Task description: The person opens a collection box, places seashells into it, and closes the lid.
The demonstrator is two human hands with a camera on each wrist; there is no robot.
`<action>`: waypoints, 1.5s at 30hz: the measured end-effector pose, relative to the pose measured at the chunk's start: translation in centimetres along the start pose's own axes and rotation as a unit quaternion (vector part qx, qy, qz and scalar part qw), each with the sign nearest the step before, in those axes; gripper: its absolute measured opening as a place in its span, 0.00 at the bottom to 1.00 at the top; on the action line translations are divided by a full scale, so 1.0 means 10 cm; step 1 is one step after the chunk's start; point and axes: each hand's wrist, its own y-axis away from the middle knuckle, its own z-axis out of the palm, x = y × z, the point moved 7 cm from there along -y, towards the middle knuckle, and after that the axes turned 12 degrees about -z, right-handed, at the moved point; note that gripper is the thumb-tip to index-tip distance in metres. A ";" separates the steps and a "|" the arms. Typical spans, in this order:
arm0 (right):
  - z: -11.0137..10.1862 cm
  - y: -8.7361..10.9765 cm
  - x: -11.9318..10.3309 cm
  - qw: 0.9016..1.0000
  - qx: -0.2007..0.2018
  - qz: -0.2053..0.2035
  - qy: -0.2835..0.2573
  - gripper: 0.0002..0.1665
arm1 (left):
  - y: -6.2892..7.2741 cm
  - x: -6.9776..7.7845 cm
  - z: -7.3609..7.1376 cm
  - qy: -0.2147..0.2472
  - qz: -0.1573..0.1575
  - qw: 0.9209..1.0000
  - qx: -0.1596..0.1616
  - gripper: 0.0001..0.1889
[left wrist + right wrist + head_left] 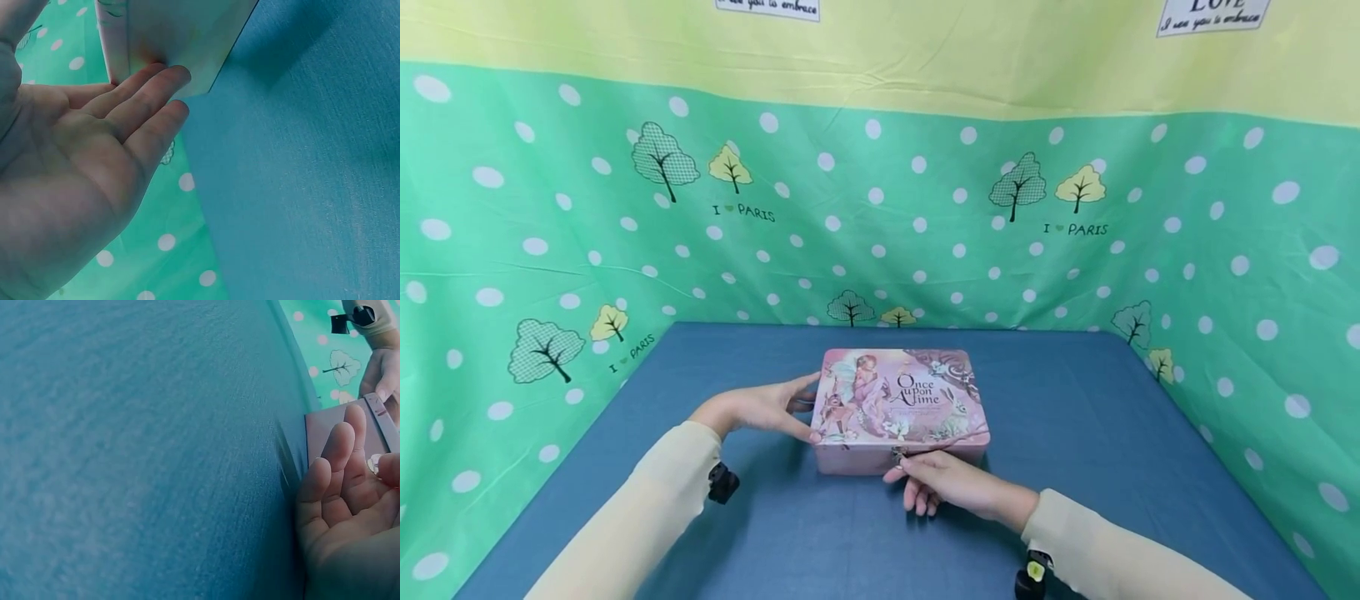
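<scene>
A pink tin box [898,400] printed with fairies, a rabbit and "Once upon a Time" lies on the table, its lid down. Along the box's left side, my left hand [767,407] touches it with extended fingers, the thumb at the front left corner. In the left wrist view, those fingertips [178,74] rest against the pale side wall. My right hand [958,483] is at the front, its thumb on the small metal clasp [374,464]. Its other fingers are loosely bent and apart from the thumb. The right hand partly hides the box front.
The box sits on a blue table [775,542]. A green and yellow curtain [880,208] with white dots and printed trees hangs behind the table and along both sides. Each sleeve carries a small black camera at the wrist.
</scene>
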 end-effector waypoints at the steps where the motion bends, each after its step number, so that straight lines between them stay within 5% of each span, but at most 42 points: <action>1: 0.00 0.00 0.00 1.000 0.002 0.002 -0.001 0.28 | 0.00 0.00 0.00 0.000 0.000 1.000 0.000 0.62; 22: -0.02 0.00 -0.01 0.999 -0.018 0.008 -0.030 0.31 | 0.02 0.02 -0.01 0.008 0.002 1.000 0.002 0.62; 34: -0.06 0.09 -0.12 0.998 -0.040 0.018 0.050 0.24 | 0.02 0.01 -0.01 0.004 -0.003 1.000 0.003 0.62; 45: -0.16 0.21 -0.40 0.990 -0.094 -0.027 0.103 0.24 | 0.01 0.00 -0.01 0.002 0.006 1.000 0.000 0.62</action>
